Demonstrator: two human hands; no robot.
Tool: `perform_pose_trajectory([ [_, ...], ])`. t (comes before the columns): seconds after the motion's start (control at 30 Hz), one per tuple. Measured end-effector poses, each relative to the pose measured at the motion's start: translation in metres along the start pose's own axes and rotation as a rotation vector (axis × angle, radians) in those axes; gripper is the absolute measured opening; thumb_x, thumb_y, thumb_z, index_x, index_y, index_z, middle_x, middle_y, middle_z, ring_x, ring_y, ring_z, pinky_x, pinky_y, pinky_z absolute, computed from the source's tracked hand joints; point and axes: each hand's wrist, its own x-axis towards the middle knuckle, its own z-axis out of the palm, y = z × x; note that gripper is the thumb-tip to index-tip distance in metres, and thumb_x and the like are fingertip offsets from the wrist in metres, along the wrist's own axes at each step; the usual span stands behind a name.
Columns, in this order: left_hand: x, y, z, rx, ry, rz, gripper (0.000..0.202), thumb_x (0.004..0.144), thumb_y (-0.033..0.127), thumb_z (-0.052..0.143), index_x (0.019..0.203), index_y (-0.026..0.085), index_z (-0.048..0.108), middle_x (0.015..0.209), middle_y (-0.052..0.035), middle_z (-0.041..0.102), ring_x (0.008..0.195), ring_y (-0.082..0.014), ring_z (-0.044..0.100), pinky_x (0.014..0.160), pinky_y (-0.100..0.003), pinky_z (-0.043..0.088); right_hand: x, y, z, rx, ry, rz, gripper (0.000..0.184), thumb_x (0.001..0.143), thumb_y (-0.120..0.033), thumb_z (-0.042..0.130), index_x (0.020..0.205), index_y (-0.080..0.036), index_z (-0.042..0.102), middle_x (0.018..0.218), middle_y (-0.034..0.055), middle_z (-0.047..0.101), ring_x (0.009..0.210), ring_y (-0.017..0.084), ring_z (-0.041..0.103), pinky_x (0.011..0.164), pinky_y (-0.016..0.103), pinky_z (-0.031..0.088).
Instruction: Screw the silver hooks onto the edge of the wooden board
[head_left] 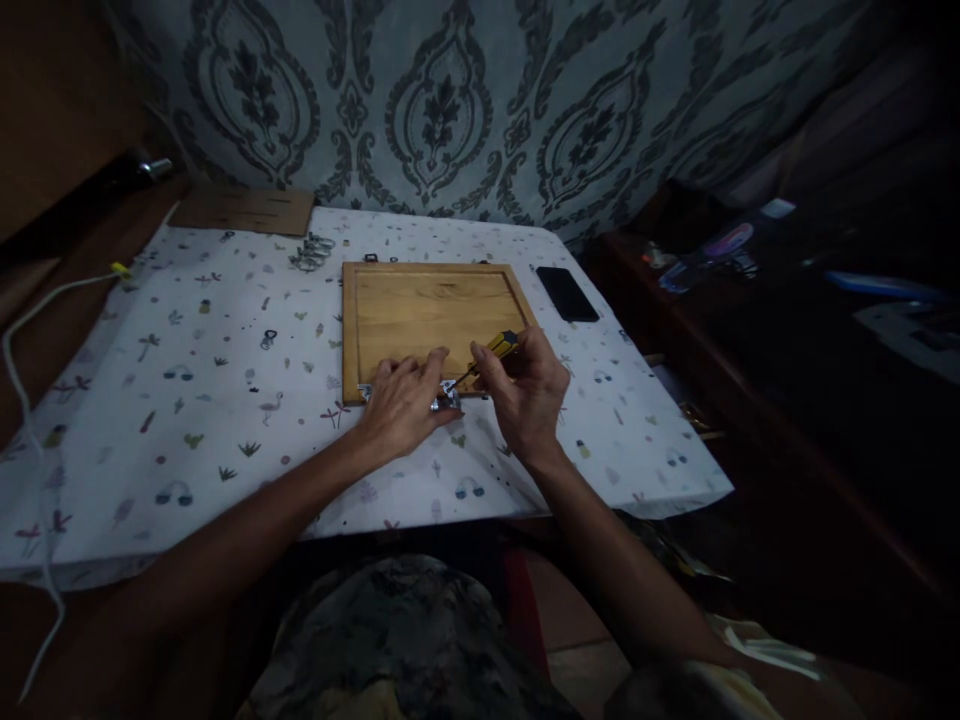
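Right hand (531,392) pinches the yellow screwdriver (502,344), tip at the metal fitting (451,398); left hand (400,405) grips that against the near edge of the wooden panel (435,312) on the counter (300,445); it's positioned, but screwdriving looks unfinished.

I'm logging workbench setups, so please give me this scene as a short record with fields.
Left hand: on the near edge of a rectangular, framed light-brown wooden panel, partly covering shiny silver metal hardware
Right hand: holds a screwdriver with a black-and-yellow handle, tip at or close to the hardware
Surface: white printed tablecloth
Beyond panel, left: small pile of silver metal pieces; flat brown cardboard sheet
Right of panel: black rectangular phone, lying flat
Lighting: dim
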Motion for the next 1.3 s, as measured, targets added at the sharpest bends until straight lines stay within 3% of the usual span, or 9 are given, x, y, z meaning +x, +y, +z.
perform_pose_trajectory([
  [0.2, 0.000, 0.002, -0.003, 0.006, -0.015, -0.008, 0.070, 0.092, 0.041, 0.070, 0.146, 0.017, 0.032, 0.119, -0.0113, 0.073, 0.121, -0.0332, 0.060, 0.101, -0.048, 0.038, -0.001, 0.003, -0.002, 0.066, -0.028, 0.024, 0.039, 0.087, -0.048, 0.073, 0.074, -0.024, 0.045, 0.063, -0.0056, 0.052, 0.052, 0.012, 0.055, 0.049, 0.026, 0.045],
  [0.3, 0.000, 0.001, -0.002, 0.005, -0.014, -0.009, 0.070, 0.092, 0.043, 0.070, 0.146, 0.019, 0.032, 0.117, -0.0108, 0.073, 0.119, -0.0328, 0.061, 0.101, -0.048, 0.038, 0.001, 0.003, -0.005, 0.140, -0.091, 0.026, 0.031, 0.089, -0.049, 0.071, 0.084, -0.023, 0.055, 0.071, -0.0047, 0.058, 0.053, 0.010, 0.058, 0.050, 0.025, 0.050],
  [0.4, 0.000, -0.001, 0.000, -0.005, -0.001, -0.001, 0.071, 0.092, 0.043, 0.070, 0.146, 0.020, 0.032, 0.117, -0.0098, 0.073, 0.120, -0.0331, 0.061, 0.101, -0.048, 0.038, 0.003, 0.003, -0.008, 0.196, -0.070, 0.012, 0.028, 0.092, -0.049, 0.067, 0.090, -0.022, 0.060, 0.078, -0.0032, 0.061, 0.053, 0.010, 0.061, 0.051, 0.025, 0.053],
  [0.53, 0.000, -0.001, 0.002, -0.001, 0.011, -0.001, 0.071, 0.091, 0.044, 0.072, 0.146, 0.020, 0.033, 0.118, -0.0099, 0.074, 0.121, -0.0341, 0.060, 0.101, -0.049, 0.038, 0.004, 0.004, -0.008, 0.192, -0.011, 0.001, 0.030, 0.093, -0.050, 0.066, 0.085, -0.023, 0.058, 0.073, -0.0037, 0.059, 0.052, 0.010, 0.063, 0.049, 0.024, 0.052],
  [0.93, 0.001, 0.000, 0.000, 0.016, -0.006, -0.002, 0.073, 0.090, 0.044, 0.073, 0.144, 0.016, 0.034, 0.118, -0.0106, 0.073, 0.120, -0.0346, 0.061, 0.101, -0.049, 0.039, 0.008, 0.006, -0.006, 0.135, -0.085, -0.005, 0.027, 0.093, -0.045, 0.067, 0.082, -0.023, 0.054, 0.069, -0.0053, 0.059, 0.049, 0.010, 0.061, 0.049, 0.024, 0.048],
  [1.17, 0.000, 0.001, -0.002, 0.030, -0.018, -0.001, 0.071, 0.091, 0.045, 0.072, 0.144, 0.015, 0.035, 0.119, -0.0113, 0.073, 0.119, -0.0331, 0.061, 0.101, -0.048, 0.038, 0.018, -0.003, -0.008, 0.026, -0.128, 0.050, 0.044, 0.082, -0.056, 0.076, 0.071, -0.023, 0.049, 0.059, -0.0048, 0.056, 0.050, 0.012, 0.056, 0.045, 0.025, 0.043],
  [1.3, 0.000, 0.001, -0.001, 0.027, -0.013, -0.004, 0.070, 0.091, 0.045, 0.072, 0.143, 0.016, 0.035, 0.120, -0.0108, 0.073, 0.120, -0.0327, 0.061, 0.101, -0.047, 0.038, 0.019, -0.003, -0.011, 0.127, -0.177, 0.106, 0.041, 0.079, -0.057, 0.079, 0.082, -0.023, 0.056, 0.062, -0.0054, 0.057, 0.048, 0.013, 0.059, 0.044, 0.025, 0.044],
])
